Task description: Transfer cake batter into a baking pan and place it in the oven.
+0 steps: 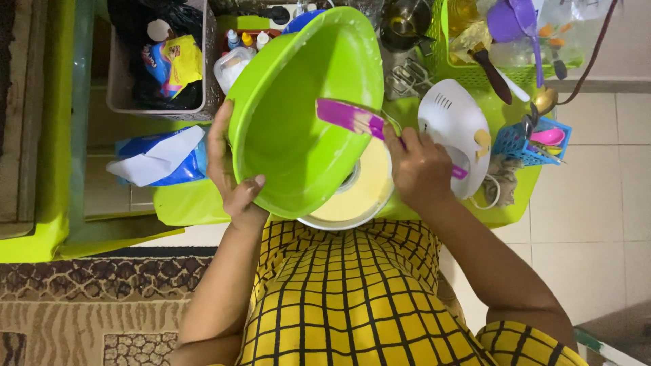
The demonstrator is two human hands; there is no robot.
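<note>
Tipping steeply over a round white pan (352, 203) of pale yellow batter, the big lime-green plastic bowl (298, 115) is held up on its edge, its inside smeared thin with what is left of the mix. The left hand (230, 169) has it by the lower rim, thumb curled over the lip and fingers behind the wall, a firm grip on the bowl. The right hand (420, 166) is closed around a purple spatula (356, 118), whose flat blade lies against the bowl's inner wall near the far rim. I would judge the bowl light and stiff but wide and awkward one-handed, and likely slick where batter coats it, so the clean rim is the sound place to take hold; the spatula looks light, best held well down its handle. All this sits on a green counter (186, 203). Just right of the pan lies a white hand mixer (454, 125), and past it a small blue basket (519, 146) with spoons. A green basket (468, 71) of utensils stands behind, and a blue packet (159, 159) lies to the left.
</note>
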